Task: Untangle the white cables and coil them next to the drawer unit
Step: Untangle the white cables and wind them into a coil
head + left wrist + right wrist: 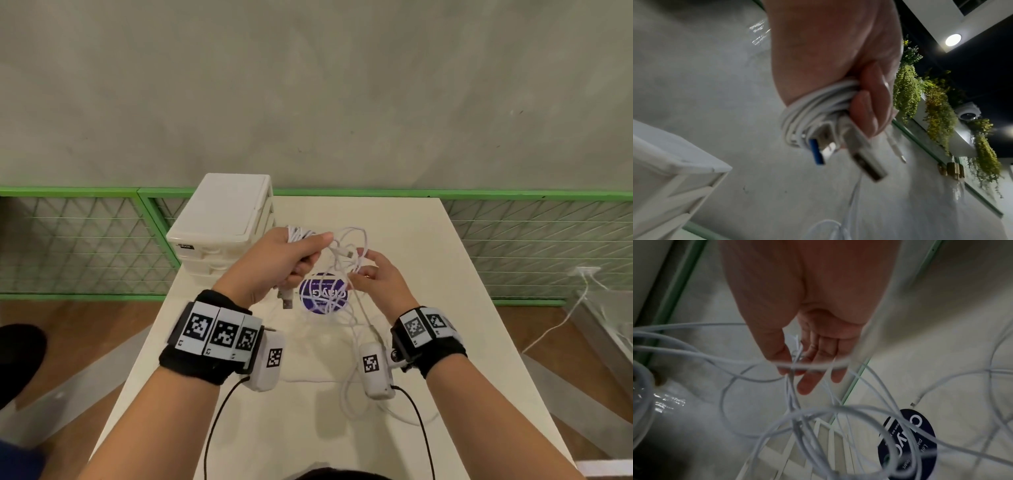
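Slack loops of the white cables [337, 274] are trailing onto the bench [445, 308] at six o'clock, and a hard tug could be cinching the knot tighter or dragging plugs off the edge. Above them, the right hand [380, 277] is pinching loose strands between thumb and fingers [807, 382], palm turned inward. At ten o'clock the left hand [281, 260] is fisting a wound bundle with two USB plugs [849, 154] dangling, raised just beside the drawer unit [222, 222] at eleven o'clock.
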